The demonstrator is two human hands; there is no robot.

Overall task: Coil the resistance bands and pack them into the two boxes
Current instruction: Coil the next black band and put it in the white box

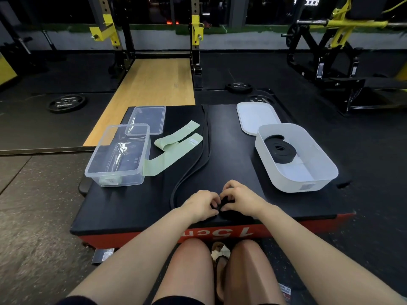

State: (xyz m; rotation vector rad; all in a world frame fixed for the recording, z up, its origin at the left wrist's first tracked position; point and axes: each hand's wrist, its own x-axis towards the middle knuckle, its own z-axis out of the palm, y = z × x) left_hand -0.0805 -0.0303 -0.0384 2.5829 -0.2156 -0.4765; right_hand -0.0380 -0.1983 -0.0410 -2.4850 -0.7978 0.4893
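A long black resistance band lies stretched along the middle of the black platform, running from the far edge toward me. At its near end, my left hand and my right hand pinch the band together, with a small black roll between the fingertips. A coiled black band rests inside the white box on the right. A pale green band lies loosely folded beside the clear box on the left.
The clear lid leans behind the clear box, and the white lid lies behind the white box. The platform is a red-sided block marked 15cm. Weight plates and rack frames stand on the gym floor beyond.
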